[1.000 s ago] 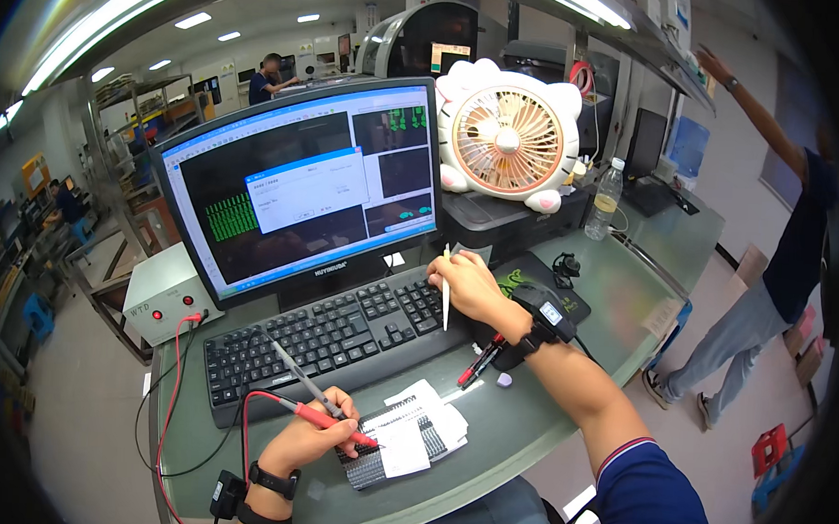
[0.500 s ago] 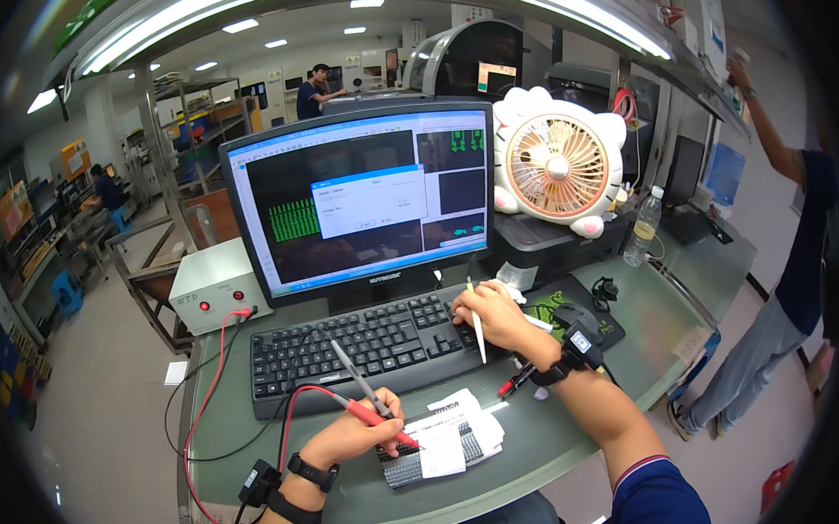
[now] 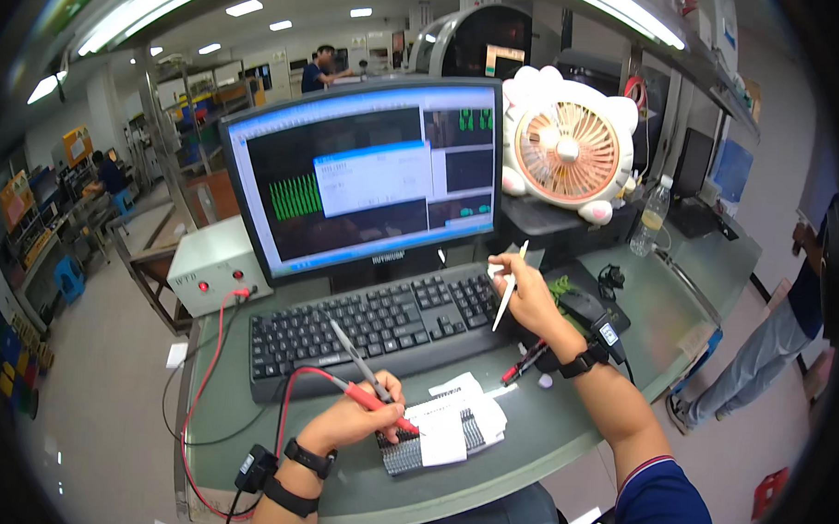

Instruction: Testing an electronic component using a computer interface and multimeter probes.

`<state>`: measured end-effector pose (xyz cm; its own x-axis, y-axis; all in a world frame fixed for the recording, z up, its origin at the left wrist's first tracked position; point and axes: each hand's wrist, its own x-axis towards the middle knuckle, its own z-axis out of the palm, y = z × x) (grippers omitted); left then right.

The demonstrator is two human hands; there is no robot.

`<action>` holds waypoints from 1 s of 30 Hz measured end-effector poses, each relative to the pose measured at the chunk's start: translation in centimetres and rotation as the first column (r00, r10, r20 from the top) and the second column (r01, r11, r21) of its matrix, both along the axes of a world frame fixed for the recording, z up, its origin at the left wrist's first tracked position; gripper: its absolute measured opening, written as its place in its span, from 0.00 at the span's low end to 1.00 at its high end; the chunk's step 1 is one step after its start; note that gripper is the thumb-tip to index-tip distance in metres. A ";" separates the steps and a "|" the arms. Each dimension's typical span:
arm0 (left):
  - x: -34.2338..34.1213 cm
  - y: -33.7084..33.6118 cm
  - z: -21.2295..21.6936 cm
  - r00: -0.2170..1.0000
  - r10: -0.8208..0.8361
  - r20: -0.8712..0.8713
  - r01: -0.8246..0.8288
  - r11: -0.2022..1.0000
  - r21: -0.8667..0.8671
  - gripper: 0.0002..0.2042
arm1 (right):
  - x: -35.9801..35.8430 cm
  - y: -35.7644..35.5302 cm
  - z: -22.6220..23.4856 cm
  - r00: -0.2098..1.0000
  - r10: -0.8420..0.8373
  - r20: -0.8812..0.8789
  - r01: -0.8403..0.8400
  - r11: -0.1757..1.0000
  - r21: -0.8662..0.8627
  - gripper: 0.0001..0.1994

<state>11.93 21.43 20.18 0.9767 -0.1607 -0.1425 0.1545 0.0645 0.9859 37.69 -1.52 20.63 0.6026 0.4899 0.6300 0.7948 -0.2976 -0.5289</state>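
My left hand (image 3: 363,417) is closed around a red test probe (image 3: 364,397), and a grey pen-shaped tool (image 3: 350,345) sticks up from the same grip. The probe's tip meets a dark, finely patterned sheet or board (image 3: 401,459), whose exact kind I cannot tell. White paper slips (image 3: 444,440) cover part of it. My right hand (image 3: 532,298) is at the right end of the black keyboard (image 3: 371,330), with a slim, pointed white stick (image 3: 505,300) held between its fingers. Whether a fingertip touches a key is unclear.
A monitor (image 3: 365,246) showing a dialog box stands behind the keyboard. Left of it is a white box (image 3: 218,264) with red sockets, wired to the probe. A cat-shaped fan (image 3: 567,147), a bottle (image 3: 650,215), a mouse (image 3: 584,309) and red-and-black pens (image 3: 524,363) are to the right.
My right hand has shifted right and away from me, toward the keyboard's far right corner. The left hand keeps its grip on the probe. At the right, the standing person's raised arm has come down.
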 end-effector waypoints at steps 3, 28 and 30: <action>0.0 0.0 0.2 1.000 0.006 0.007 -0.006 1.000 0.004 0.08 | -1.7 -0.6 0.0 0.992 -0.036 0.120 0.038 0.999 -0.015 0.15; -0.1 -0.2 0.3 1.000 0.008 -0.001 -0.008 1.000 0.006 0.09 | -1.3 -0.9 -0.4 0.974 -0.065 0.215 0.066 0.998 0.003 0.17; -0.1 -0.3 0.3 1.000 0.024 0.007 -0.024 1.000 0.010 0.09 | -1.3 -0.9 -0.5 0.977 -0.056 0.204 0.060 0.998 -0.012 0.17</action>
<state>11.87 21.18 20.52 0.9811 -0.1361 -0.1374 0.1464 0.0583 0.9875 36.37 -2.39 20.18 0.4900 0.4702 0.7340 0.8666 -0.3540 -0.3517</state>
